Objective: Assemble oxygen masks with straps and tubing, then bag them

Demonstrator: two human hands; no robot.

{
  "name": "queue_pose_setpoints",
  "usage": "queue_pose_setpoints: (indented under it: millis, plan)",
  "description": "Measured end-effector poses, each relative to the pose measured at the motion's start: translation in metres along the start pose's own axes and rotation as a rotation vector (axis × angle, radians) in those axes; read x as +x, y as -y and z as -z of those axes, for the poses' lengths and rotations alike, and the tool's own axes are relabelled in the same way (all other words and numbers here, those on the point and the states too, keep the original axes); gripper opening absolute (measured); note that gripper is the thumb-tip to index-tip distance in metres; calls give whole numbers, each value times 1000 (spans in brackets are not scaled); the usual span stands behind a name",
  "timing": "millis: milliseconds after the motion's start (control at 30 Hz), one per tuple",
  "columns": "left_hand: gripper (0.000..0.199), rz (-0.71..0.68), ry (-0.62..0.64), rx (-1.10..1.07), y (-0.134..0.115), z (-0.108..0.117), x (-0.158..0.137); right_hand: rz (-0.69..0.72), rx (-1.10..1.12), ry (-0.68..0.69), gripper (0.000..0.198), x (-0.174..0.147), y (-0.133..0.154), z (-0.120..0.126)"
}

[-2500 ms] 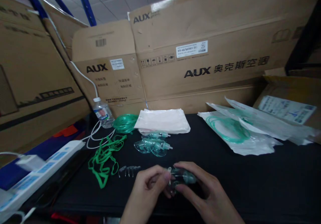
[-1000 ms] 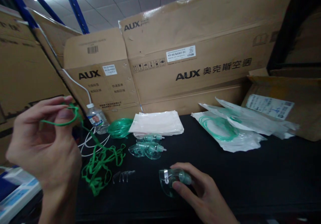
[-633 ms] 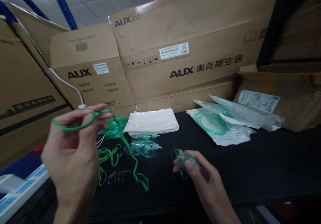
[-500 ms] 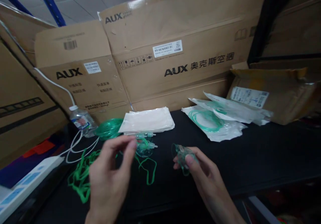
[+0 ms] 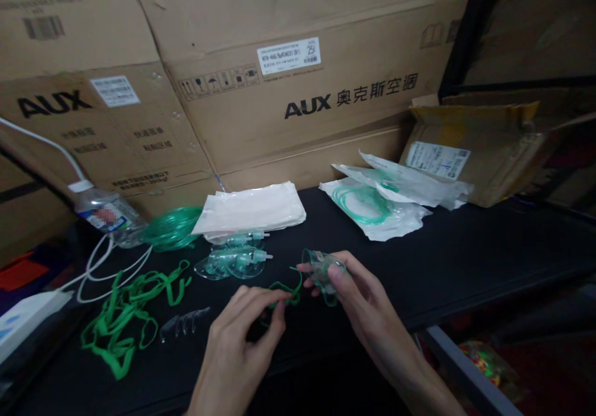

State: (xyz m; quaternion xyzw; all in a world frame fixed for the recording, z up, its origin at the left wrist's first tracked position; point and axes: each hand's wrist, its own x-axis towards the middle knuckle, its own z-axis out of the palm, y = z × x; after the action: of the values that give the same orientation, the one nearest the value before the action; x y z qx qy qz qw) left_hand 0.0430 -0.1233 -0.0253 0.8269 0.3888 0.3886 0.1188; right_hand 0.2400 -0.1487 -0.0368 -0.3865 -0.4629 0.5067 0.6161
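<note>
In my right hand [image 5: 356, 295] is a clear green-tinted oxygen mask [image 5: 322, 272], gripped between thumb and fingers. My left hand [image 5: 249, 335] pinches a thin green elastic strap [image 5: 294, 293] just left of the mask. Part of the strap is hidden behind my fingers. Several more clear masks [image 5: 233, 261] lie on the black table beyond my left hand. To the left rests a tangled heap of green straps [image 5: 123, 320], and beside it a few small clear plastic pieces [image 5: 184, 324].
Coiled green tubing [image 5: 172, 228] lies by a plastic bottle [image 5: 107, 214] and a white cable [image 5: 93, 279]. White packets [image 5: 251, 210] are stacked at the back. Bagged tubing [image 5: 367, 208] sits near an open carton [image 5: 484, 155]. Large cardboard panels [image 5: 223, 143] stand behind.
My left hand has moved right and down toward the mask, bringing the strap with it. The right hand still holds the mask. The camera view has tilted down and turned slightly right.
</note>
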Motion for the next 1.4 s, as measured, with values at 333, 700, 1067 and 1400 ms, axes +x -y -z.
queue_pose_setpoints:
  millis: [333, 700, 1067, 1400]
  plan:
    - [19, 176, 90, -88, 10, 1, -4, -36, -195, 70, 34, 0, 8, -5]
    - [19, 195, 99, -133, 10, 3, -4, -40, -206, 121, 32, -1, 7, -4]
    - [16, 55, -119, 127, 12, -5, -5, -88, -183, 271, 34, -4, 6, 0]
    - [22, 80, -26, -59, 18, -1, -4, -26, -161, 101, 28, 0, 4, -4]
